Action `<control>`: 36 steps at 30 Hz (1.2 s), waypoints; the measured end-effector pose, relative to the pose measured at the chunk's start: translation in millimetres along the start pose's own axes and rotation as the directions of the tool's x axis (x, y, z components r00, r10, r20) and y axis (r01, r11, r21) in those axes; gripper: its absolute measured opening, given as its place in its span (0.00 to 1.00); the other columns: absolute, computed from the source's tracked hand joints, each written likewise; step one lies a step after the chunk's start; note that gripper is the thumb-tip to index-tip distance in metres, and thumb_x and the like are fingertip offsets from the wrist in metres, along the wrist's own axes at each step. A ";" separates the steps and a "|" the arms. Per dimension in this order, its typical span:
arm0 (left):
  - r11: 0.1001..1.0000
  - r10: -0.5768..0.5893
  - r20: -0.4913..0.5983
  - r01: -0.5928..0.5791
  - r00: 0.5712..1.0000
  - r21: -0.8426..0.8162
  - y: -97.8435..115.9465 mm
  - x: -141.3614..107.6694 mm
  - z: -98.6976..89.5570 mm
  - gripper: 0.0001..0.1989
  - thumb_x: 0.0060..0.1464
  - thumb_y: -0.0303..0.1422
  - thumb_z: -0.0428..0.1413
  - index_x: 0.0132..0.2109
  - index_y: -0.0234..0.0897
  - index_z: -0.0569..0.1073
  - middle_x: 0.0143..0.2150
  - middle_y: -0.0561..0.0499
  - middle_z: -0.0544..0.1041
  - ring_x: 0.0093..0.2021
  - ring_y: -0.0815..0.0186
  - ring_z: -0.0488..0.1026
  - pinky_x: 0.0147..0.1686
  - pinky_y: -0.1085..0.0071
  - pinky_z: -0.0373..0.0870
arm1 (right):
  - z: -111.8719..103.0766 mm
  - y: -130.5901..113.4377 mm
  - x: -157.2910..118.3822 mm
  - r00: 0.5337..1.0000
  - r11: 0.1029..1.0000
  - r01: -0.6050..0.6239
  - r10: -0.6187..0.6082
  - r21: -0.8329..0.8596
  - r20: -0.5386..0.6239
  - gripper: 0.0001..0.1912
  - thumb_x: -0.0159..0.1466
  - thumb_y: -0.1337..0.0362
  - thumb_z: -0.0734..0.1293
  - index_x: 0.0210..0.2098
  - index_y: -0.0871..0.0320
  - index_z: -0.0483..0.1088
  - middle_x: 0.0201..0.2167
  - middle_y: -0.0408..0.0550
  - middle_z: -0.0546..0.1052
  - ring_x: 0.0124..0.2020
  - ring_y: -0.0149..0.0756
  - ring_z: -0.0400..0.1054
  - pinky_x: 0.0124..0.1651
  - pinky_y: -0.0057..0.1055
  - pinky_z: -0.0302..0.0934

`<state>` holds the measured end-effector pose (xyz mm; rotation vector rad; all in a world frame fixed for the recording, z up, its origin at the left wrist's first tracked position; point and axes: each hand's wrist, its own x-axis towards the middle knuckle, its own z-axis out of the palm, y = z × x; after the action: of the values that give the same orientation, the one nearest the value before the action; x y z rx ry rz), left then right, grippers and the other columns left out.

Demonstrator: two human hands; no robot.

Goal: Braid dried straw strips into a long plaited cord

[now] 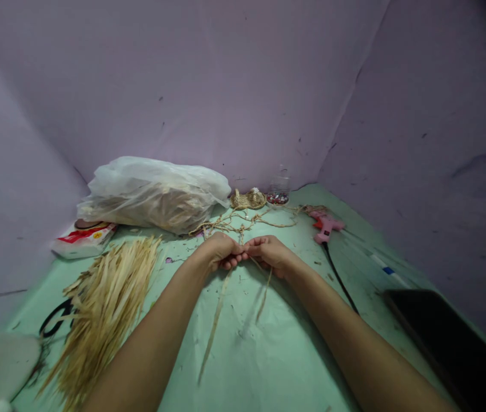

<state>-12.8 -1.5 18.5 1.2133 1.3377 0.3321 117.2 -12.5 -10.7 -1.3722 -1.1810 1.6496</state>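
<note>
My left hand and my right hand meet over the middle of the table, fingertips pinched close together. Between them they grip a thin cord of dried plant fibre, its twisted part rising just beyond the fingers. One flat loose strand hangs toward me from under my left hand. A shorter strand end dangles below my right hand. Beyond both hands, a long length of twisted cord lies in loops. The exact pinch point is partly hidden by my fingers.
Dried fibre strips lie left, over black-handled scissors. Behind are a clear plastic bag, a woven piece and a jar of beads. To the right are a pink glue gun, its black cable and a dark phone-like slab.
</note>
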 end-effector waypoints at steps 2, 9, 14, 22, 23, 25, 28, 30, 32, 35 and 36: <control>0.996 0.023 -0.071 -0.017 0.997 0.092 -1.2 2.5 0.2 0.06 0.43 0.24 0.48 0.21 0.30 0.67 0.13 0.55 0.60 0.12 0.77 0.55 0.11 0.79 0.49 | -2.0 1.8 2.6 0.993 0.974 0.110 -0.115 -0.196 -0.015 0.03 0.49 0.73 0.63 0.21 0.63 0.68 0.16 0.42 0.71 0.15 0.23 0.56 0.18 0.20 0.47; 0.972 0.144 -0.224 -0.095 0.964 0.214 -1.1 7.0 8.2 0.06 0.34 0.22 0.50 0.16 0.32 0.61 0.10 0.56 0.57 0.11 0.76 0.51 0.12 0.77 0.45 | -1.7 -7.7 -8.7 0.910 0.537 0.164 -0.406 -0.828 -0.083 0.06 0.49 0.67 0.63 0.25 0.59 0.73 0.22 0.48 0.74 0.24 0.32 0.63 0.25 0.25 0.49; 0.996 0.077 -0.241 -0.062 0.967 0.072 -0.3 3.1 13.5 0.08 0.34 0.22 0.49 0.14 0.33 0.58 0.09 0.56 0.56 0.10 0.77 0.51 0.12 0.77 0.43 | 7.9 -23.3 -27.1 0.906 0.411 -0.045 -0.367 -0.910 -0.211 0.07 0.49 0.65 0.64 0.26 0.57 0.75 0.25 0.54 0.75 0.28 0.39 0.67 0.27 0.29 0.51; 0.994 -0.061 -0.194 0.042 0.979 -0.105 -10.3 12.6 8.0 0.06 0.32 0.25 0.48 0.15 0.34 0.58 0.08 0.56 0.56 0.10 0.77 0.51 0.12 0.79 0.42 | 32.6 -22.3 -37.0 0.914 0.289 0.012 -0.391 -0.957 -0.107 0.08 0.52 0.64 0.64 0.28 0.61 0.74 0.27 0.58 0.75 0.31 0.42 0.68 0.31 0.30 0.54; 0.994 -0.052 -0.191 0.031 0.980 -0.109 -11.4 12.6 7.1 0.05 0.31 0.24 0.48 0.15 0.34 0.58 0.08 0.57 0.56 0.10 0.77 0.51 0.11 0.79 0.42 | 35.2 -22.0 -37.9 0.917 0.302 0.028 -0.388 -0.953 -0.096 0.07 0.52 0.65 0.65 0.28 0.60 0.74 0.27 0.57 0.75 0.32 0.42 0.68 0.32 0.30 0.54; 0.995 -0.027 -0.163 0.010 0.986 -0.104 -13.0 11.8 4.7 0.05 0.30 0.24 0.47 0.15 0.34 0.58 0.08 0.57 0.55 0.10 0.78 0.51 0.11 0.80 0.41 | 37.0 -23.6 -40.3 0.923 0.323 0.060 -0.377 -0.944 -0.070 0.05 0.50 0.67 0.66 0.26 0.59 0.74 0.26 0.55 0.75 0.33 0.41 0.68 0.32 0.29 0.54; 0.996 0.014 -0.071 -0.020 0.997 -0.092 -14.6 10.4 -0.5 0.03 0.30 0.24 0.49 0.16 0.33 0.60 0.10 0.58 0.57 0.10 0.79 0.50 0.11 0.80 0.39 | 26.4 -32.2 -44.9 0.952 0.352 0.100 -0.305 -0.931 -0.013 0.02 0.47 0.67 0.68 0.21 0.59 0.73 0.21 0.52 0.74 0.28 0.39 0.67 0.28 0.28 0.52; 0.995 0.047 -0.011 -0.048 0.999 -0.089 -15.3 9.8 -4.1 0.04 0.31 0.26 0.51 0.17 0.33 0.61 0.12 0.58 0.58 0.10 0.79 0.50 0.11 0.79 0.39 | 11.9 -40.3 -46.0 0.971 0.433 0.077 -0.238 -0.898 -0.032 0.04 0.46 0.65 0.68 0.18 0.59 0.71 0.16 0.49 0.71 0.23 0.36 0.66 0.25 0.28 0.51; 0.993 0.078 0.029 -0.075 0.997 -0.092 -15.8 9.4 -7.0 0.06 0.32 0.29 0.54 0.19 0.33 0.63 0.13 0.58 0.58 0.11 0.80 0.50 0.11 0.79 0.39 | -2.6 -46.2 -43.7 0.955 0.579 0.009 -0.247 -0.815 -0.165 0.05 0.49 0.66 0.67 0.18 0.59 0.71 0.14 0.48 0.70 0.20 0.34 0.65 0.23 0.27 0.51; 0.991 0.091 0.055 -0.086 0.994 -0.098 -16.6 9.5 -9.1 0.08 0.32 0.31 0.56 0.20 0.33 0.63 0.14 0.59 0.58 0.12 0.80 0.50 0.12 0.79 0.39 | -11.4 -45.3 -34.4 0.941 0.862 -0.063 -0.116 -0.503 -0.318 0.02 0.51 0.69 0.65 0.22 0.61 0.70 0.15 0.48 0.70 0.16 0.32 0.64 0.19 0.27 0.54; 0.992 0.090 0.058 -0.084 0.994 -0.098 -17.0 10.0 -9.5 0.08 0.32 0.31 0.55 0.20 0.33 0.63 0.14 0.59 0.58 0.12 0.80 0.50 0.12 0.79 0.38 | -9.8 -42.4 -30.9 0.952 0.925 -0.078 -0.041 -0.372 -0.302 0.02 0.51 0.71 0.64 0.23 0.61 0.68 0.16 0.47 0.71 0.15 0.32 0.64 0.18 0.27 0.55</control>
<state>-25.4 3.9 1.4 1.1942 1.2046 0.4125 131.3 -23.2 39.6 -1.8083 -1.3466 1.1952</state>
